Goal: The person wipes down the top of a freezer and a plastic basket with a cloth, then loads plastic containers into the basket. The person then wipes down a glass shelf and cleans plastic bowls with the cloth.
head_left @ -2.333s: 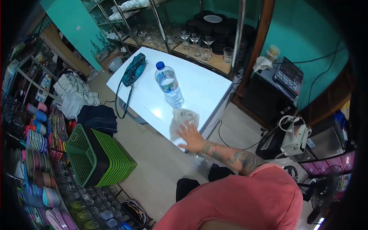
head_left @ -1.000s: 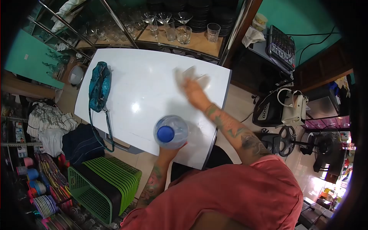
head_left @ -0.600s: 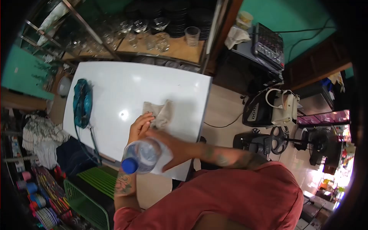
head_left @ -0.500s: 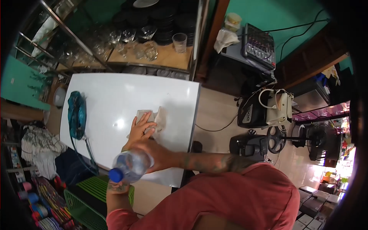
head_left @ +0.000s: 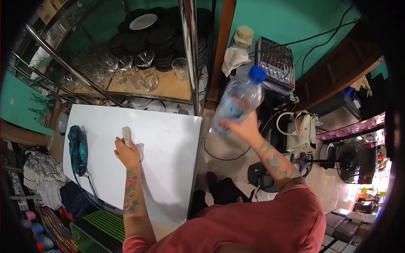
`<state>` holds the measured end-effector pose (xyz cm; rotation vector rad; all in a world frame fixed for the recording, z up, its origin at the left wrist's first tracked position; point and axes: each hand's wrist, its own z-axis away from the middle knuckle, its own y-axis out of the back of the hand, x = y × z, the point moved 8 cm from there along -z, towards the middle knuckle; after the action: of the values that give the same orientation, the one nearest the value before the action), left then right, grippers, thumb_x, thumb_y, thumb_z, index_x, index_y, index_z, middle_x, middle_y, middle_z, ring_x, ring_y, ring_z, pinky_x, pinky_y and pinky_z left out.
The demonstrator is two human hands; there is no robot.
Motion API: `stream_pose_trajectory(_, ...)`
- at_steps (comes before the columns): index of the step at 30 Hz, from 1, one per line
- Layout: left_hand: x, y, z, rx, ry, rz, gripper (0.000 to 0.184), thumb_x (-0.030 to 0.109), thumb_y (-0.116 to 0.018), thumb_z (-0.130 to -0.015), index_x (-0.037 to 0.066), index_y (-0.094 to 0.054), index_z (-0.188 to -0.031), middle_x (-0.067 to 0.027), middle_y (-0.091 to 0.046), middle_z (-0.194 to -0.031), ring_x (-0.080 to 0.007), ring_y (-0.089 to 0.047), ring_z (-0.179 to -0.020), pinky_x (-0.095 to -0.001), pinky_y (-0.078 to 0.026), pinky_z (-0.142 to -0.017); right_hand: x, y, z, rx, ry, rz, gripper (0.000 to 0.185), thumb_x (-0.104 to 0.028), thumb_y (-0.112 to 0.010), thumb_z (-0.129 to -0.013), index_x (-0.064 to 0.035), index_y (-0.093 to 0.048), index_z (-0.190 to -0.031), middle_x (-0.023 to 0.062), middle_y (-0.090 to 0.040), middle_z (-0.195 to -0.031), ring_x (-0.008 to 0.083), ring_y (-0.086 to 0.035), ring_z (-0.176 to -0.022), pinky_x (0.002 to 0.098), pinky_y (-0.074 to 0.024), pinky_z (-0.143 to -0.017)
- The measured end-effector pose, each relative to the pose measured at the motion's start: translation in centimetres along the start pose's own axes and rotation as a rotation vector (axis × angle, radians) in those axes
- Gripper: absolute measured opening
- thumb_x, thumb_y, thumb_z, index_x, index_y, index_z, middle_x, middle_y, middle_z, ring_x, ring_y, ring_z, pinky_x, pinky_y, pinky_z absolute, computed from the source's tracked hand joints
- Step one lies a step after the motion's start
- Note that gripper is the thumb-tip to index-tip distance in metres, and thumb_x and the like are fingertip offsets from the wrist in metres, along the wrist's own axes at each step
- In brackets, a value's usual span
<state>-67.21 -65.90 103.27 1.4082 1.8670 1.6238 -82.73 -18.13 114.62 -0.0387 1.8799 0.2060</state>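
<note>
My right hand (head_left: 244,127) grips a clear plastic bottle (head_left: 238,103) with a blue cap, held up in the air past the right edge of the white table (head_left: 168,168). The bottle tilts with its cap toward the back right. My left hand (head_left: 127,153) rests on the table top, its fingers closed on a crumpled pale cloth (head_left: 127,134); part of the cloth shows beyond the fingers and beside them. Left of that hand, a teal pouch (head_left: 78,151) with a strap lies near the table's left edge.
Behind the table stands a metal-framed shelf (head_left: 171,86) with glasses and stacked black plates. An audio mixer (head_left: 276,63) and a white handbag (head_left: 301,131) are at the right. Green baskets (head_left: 103,227) and piled clothes (head_left: 45,172) are at the lower left. A cable crosses the floor.
The bottle has passed to my right hand and moved from above my left forearm out to the right, past the table. My left hand and the cloth have shifted left in view.
</note>
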Motion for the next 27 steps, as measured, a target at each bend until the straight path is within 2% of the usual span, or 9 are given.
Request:
stream_pose_trajectory(2, 2.4, 0.6, 1.3, -0.052, -0.009, 0.027, 0.045, 0.019, -0.06, -0.098, -0.002, -0.054, -0.139, -0.0182, -0.051, -0.151, -0.0382, -0.044, -0.142, -0.0582, -0.025, -0.12, 0.0, 3.4, -5.0, 0.181, 0.061, -0.051, 0.102, -0.022, -0.098, -0.069, -0.0031, -0.035, -0.148, 0.0127, -0.055, -0.136, 0.0237, -0.057, -0.124, 0.0406, -0.0486, -0.105)
stream_pose_trajectory(7, 10.3, 1.3, 11.9, -0.153, -0.258, -0.04, 0.053, 0.019, -0.057, -0.097, 0.006, -0.051, -0.149, -0.0135, -0.049, -0.157, -0.0332, -0.042, -0.147, -0.0608, -0.018, -0.122, 9.2, 10.6, -15.7, 0.578, 0.193, 0.251, 0.1, -0.027, -0.1, -0.066, 0.003, -0.038, -0.139, 0.0178, -0.055, -0.129, 0.0274, -0.057, -0.117, 0.0384, -0.046, -0.102)
stream_pose_trajectory(12, 12.4, 2.9, 22.3, -0.526, -0.234, -0.055, 0.056, 0.025, -0.067, -0.086, 0.028, -0.062, -0.142, -0.0113, -0.037, -0.165, -0.0382, -0.027, -0.153, -0.0819, -0.003, -0.111, 18.2, 14.7, -21.7, 0.779, -0.014, 0.528, 0.111, -0.04, -0.101, -0.063, 0.0025, -0.034, -0.141, 0.0221, -0.055, -0.132, 0.0348, -0.058, -0.122, 0.046, -0.0478, -0.104)
stream_pose_trajectory(14, 9.8, 4.1, 21.1, -0.485, -0.159, -0.046, 0.058, 0.02, -0.066, -0.085, 0.028, -0.062, -0.142, -0.0123, -0.036, -0.165, -0.0392, -0.027, -0.153, -0.0814, -0.004, -0.111, 20.5, 15.5, -23.0, 0.869, 0.105, 0.377, 0.114, -0.043, -0.1, -0.064, 0.0027, -0.033, -0.144, 0.0235, -0.053, -0.136, 0.0371, -0.057, -0.124, 0.0496, -0.0475, -0.107)
stream_pose_trajectory(19, 3.0, 5.9, 15.2, -0.299, -0.007, -0.077, 0.06, 0.011, -0.063, -0.087, 0.025, -0.059, -0.145, -0.0139, -0.035, -0.164, -0.0405, -0.026, -0.153, -0.0784, -0.007, -0.114, 22.2, 17.0, -25.5, 0.873, 0.319, 0.68, 0.116, -0.045, -0.102, -0.059, 0.0113, -0.039, -0.138, 0.0232, -0.053, -0.123, 0.0349, -0.057, -0.113, 0.0484, -0.0491, -0.101)
stream_pose_trajectory(20, 1.8, 5.8, 13.5, -0.252, 0.015, -0.076, 0.06, 0.011, -0.063, -0.088, 0.025, -0.058, -0.146, -0.0139, -0.035, -0.164, -0.0399, -0.026, -0.153, -0.0777, -0.007, -0.114, 21.6, 16.6, -24.3, 0.9, 0.22, 0.669, 0.114, -0.046, -0.102, -0.06, 0.0128, -0.04, -0.137, 0.0248, -0.052, -0.124, 0.0352, -0.055, -0.116, 0.0482, -0.0483, -0.102)
stream_pose_trajectory(23, -1.9, 4.9, 8.6, -0.125, 0.095, -0.066, 0.056, 0.024, -0.065, -0.094, 0.018, -0.054, -0.148, -0.0179, -0.035, -0.163, -0.0415, -0.025, -0.154, -0.075, -0.006, -0.116, 20.1, 14.8, -16.3, 1.185, -0.074, 0.894, 0.098, -0.039, -0.096, -0.073, 0.0139, -0.043, -0.137, 0.028, -0.048, -0.131, 0.0356, -0.049, -0.123, 0.047, -0.046, -0.104)
stream_pose_trajectory(25, -3.2, 5.7, 5.9, -0.029, 0.084, 0.003, 0.069, 0.036, -0.069, -0.092, 0.012, -0.045, -0.152, -0.0224, -0.032, -0.163, -0.0435, -0.024, -0.154, -0.0732, -0.004, -0.118, 16.8, 9.3, -9.7, 1.035, 0.202, 0.601, 0.09, -0.039, -0.088, -0.084, 0.0129, -0.04, -0.14, 0.0329, -0.044, -0.136, 0.0375, -0.051, -0.12, 0.0503, -0.0424, -0.109)
stream_pose_trajectory(27, -3.4, 8.3, 3.4, 0.096, -0.006, 0.095, 0.089, 0.049, -0.075, -0.087, 0.005, -0.037, -0.155, -0.0259, -0.029, -0.163, -0.0441, -0.023, -0.154, -0.0726, -0.002, -0.119, 12.2, 0.9, -3.7, 0.824, 0.196, 0.413, 0.071, -0.027, -0.077, -0.095, 0.0064, -0.038, -0.144, 0.0275, -0.044, -0.14, 0.0353, -0.05, -0.124, 0.0466, -0.0422, -0.108)
